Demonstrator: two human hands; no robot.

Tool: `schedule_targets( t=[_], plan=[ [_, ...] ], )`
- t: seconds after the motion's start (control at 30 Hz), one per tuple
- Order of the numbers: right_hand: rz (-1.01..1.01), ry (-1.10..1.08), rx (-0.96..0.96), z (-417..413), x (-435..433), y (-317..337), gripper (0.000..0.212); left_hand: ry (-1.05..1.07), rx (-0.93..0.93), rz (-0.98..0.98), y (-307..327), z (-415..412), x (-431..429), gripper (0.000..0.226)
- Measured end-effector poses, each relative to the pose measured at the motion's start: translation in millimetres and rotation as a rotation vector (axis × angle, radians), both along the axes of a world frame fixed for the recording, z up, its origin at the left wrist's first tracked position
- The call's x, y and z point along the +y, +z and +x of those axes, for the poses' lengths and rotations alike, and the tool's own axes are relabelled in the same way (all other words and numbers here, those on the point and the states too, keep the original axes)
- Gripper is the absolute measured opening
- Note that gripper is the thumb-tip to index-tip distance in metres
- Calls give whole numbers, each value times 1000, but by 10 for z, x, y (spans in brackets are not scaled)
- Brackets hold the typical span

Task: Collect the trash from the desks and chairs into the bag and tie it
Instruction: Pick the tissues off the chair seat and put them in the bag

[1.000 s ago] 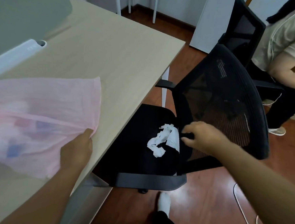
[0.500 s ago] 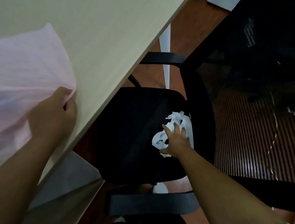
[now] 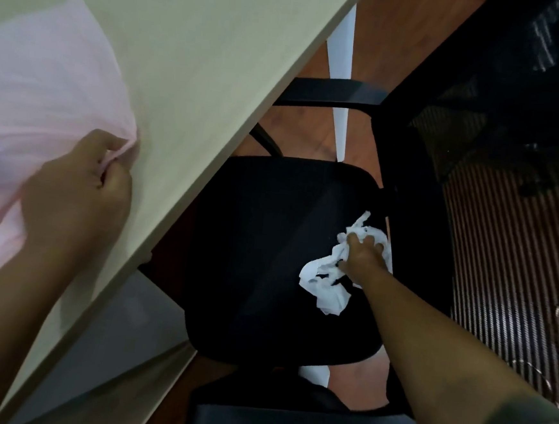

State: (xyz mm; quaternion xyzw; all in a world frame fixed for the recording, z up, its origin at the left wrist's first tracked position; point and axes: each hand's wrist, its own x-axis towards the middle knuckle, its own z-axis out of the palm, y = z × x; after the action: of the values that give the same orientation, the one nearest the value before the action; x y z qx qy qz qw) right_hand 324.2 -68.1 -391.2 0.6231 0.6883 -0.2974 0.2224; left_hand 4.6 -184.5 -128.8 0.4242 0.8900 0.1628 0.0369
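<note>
A thin pink plastic bag (image 3: 37, 85) lies on the pale wooden desk (image 3: 197, 44) at the left. My left hand (image 3: 83, 179) pinches the bag's edge near the desk's front edge. Crumpled white tissue paper (image 3: 324, 284) lies on the black seat of an office chair (image 3: 269, 244), close to the backrest. My right hand (image 3: 365, 257) reaches down onto the tissue, and its fingers curl into the upper part of the wad.
The chair's black mesh backrest (image 3: 498, 128) rises at the right, with one armrest (image 3: 327, 93) beyond the seat and another (image 3: 288, 423) at the bottom. A white desk leg (image 3: 341, 83) stands behind the chair on the reddish wooden floor (image 3: 396, 30).
My view has tilted down and closer to the chair. My right hand came off the backrest, dropped onto the tissue, and now closes its fingers on it. My left hand keeps hold of the bag.
</note>
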Motion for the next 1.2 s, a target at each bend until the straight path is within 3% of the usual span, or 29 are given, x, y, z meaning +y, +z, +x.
schedule_targets(
  t=[0.13,0.23,0.33,0.4,0.5,0.57,0.73,0.87,0.93,1.0,1.07,1.2],
  plan=[
    [-15,-129,139,-43,-46,-17,29,13,14,35,-20,-13,3,30],
    [26,68,133,-171,-218,159,26,6,17,50,-12,5,3,29],
    [191,267,91,-220,-563,189,45,13,8,64,9,9,1,28],
    [264,331,67,-231,-705,135,70,12,1,59,21,16,2,28],
    [192,535,7,-302,-807,69,119,2,0,51,8,-5,8,29],
    [113,585,-6,-339,-839,15,123,4,-17,38,-25,-60,4,31],
    [167,446,19,-340,-868,-56,62,-8,-28,45,-55,-104,-5,30],
    [46,422,168,-196,-789,-147,66,-5,-30,53,-83,-125,-4,32],
    [131,317,256,-144,-768,-146,58,-6,-42,63,-114,-158,-1,31],
    [284,290,221,-131,-757,-92,50,-20,-35,73,-141,-183,-6,24],
    [395,210,113,-88,-716,-44,54,-16,-41,105,-163,-209,-3,20],
    [270,-1,-19,2,-620,-1,98,-8,-6,146,-265,-294,3,28]
  ],
)
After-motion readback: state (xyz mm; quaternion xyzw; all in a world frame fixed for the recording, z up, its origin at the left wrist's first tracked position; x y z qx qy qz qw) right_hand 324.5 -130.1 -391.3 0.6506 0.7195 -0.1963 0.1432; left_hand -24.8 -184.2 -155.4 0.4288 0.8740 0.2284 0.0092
